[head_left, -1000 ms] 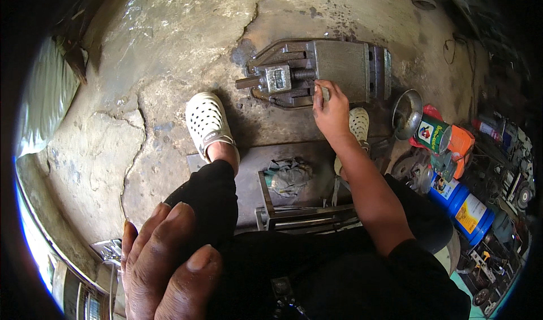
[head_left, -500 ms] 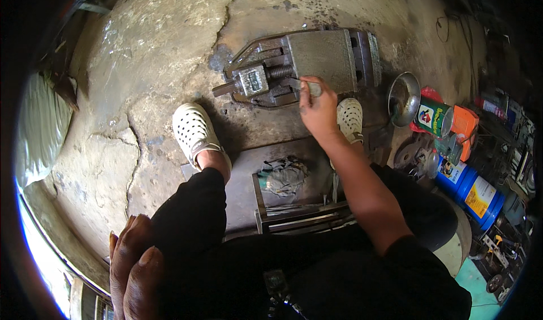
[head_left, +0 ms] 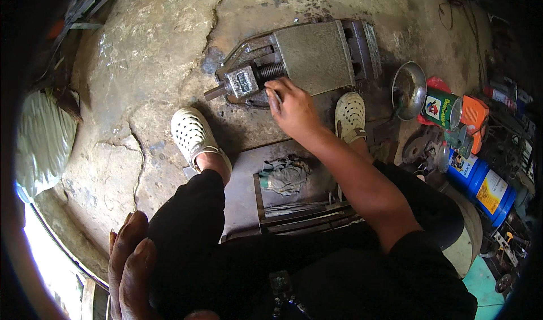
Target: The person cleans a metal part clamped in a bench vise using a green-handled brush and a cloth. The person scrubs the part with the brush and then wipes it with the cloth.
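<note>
A heavy, greasy machine vise (head_left: 314,57) lies on the floor ahead of me, with a broad flat metal plate on its right part. Its threaded screw (head_left: 271,71) runs left into a square metal block (head_left: 243,82), from which a short bar sticks out. My right hand (head_left: 294,109) is closed, thumb against fingers, just below the screw. What it grips is hidden by the fingers. At the lower left, my left hand (head_left: 133,263) lies beside my left leg with its fingers stretched out, holding nothing.
My clogs (head_left: 194,136) stand on the floor near the vise. Between my legs a crumpled grey rag (head_left: 285,174) lies by a metal frame. On the right are a metal bowl (head_left: 408,91), a green can (head_left: 441,108), an orange container (head_left: 474,116) and a blue bucket (head_left: 481,187).
My right hand has moved left along the vise, toward the screw and block. The small greyish piece seen in it earlier no longer shows. My left hand stays put; the view has shifted slightly.
</note>
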Motion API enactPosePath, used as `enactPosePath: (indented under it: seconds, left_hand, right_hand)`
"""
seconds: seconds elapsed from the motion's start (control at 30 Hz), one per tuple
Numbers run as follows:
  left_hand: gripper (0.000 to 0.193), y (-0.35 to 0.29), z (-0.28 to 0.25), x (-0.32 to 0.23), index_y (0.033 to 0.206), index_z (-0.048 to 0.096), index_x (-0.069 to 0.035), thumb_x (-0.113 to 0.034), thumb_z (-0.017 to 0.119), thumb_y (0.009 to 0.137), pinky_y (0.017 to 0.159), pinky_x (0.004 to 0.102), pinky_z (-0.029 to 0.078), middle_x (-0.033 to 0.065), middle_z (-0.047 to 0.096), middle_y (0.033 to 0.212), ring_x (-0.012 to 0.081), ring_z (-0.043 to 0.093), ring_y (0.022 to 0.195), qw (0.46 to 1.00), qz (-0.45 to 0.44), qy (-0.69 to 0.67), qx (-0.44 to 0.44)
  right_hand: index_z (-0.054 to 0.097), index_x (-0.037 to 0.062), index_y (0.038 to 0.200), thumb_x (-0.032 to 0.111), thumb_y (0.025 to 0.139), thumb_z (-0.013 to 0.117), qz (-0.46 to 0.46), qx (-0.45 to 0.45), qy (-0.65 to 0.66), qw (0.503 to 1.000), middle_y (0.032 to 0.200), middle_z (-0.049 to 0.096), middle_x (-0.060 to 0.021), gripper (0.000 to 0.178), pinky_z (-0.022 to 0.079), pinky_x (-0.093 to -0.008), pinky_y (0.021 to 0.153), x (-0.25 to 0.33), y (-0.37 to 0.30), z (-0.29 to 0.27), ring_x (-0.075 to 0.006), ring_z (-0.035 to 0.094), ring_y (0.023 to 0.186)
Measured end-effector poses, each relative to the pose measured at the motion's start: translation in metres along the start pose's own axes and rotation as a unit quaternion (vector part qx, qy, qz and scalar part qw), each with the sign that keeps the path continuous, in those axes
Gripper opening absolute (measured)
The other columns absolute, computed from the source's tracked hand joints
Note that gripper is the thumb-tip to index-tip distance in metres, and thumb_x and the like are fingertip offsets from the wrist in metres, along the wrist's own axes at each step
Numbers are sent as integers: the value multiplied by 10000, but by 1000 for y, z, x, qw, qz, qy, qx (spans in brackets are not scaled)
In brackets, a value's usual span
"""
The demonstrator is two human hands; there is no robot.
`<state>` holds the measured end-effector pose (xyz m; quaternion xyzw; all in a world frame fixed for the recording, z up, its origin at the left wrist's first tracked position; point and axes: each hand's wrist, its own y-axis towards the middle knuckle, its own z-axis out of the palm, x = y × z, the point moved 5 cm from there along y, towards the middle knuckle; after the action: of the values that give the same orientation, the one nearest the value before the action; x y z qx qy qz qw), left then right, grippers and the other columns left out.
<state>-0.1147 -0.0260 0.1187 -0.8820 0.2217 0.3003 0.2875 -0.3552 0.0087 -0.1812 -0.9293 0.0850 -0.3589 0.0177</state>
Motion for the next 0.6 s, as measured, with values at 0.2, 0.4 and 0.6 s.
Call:
enactPosePath:
  seconds: [0.2,0.4,0.6]
  left_hand:
    - [737,4,2,-7,1376,480,108,-475,648,957,1098,499,400,342,536,1366,443,542,1275,1000,17,10,-3]
    - [728,4,2,-7,1363,491,106,-481,640,960,1092,501,408,340,544,1357,446,548,1268,1000,13,11,-9]
    - [738,3,2,-2,1368,484,102,-500,626,964,1083,501,416,338,548,1352,446,551,1262,1000,-4,9,1]
  right_hand:
    - [652,3,1018,83,933,613,-16,-85,46,995,942,682,-205,123,549,-442,740,-8,6,0,-413,676,815]
    - [680,15,1084,170,1005,617,114,-36,134,984,800,687,-83,184,525,-302,659,-53,4,-9,-132,642,711]
    - [686,-22,1085,97,1012,574,127,-65,136,980,869,696,-76,179,536,-275,671,-70,-1,-15,-126,687,752]
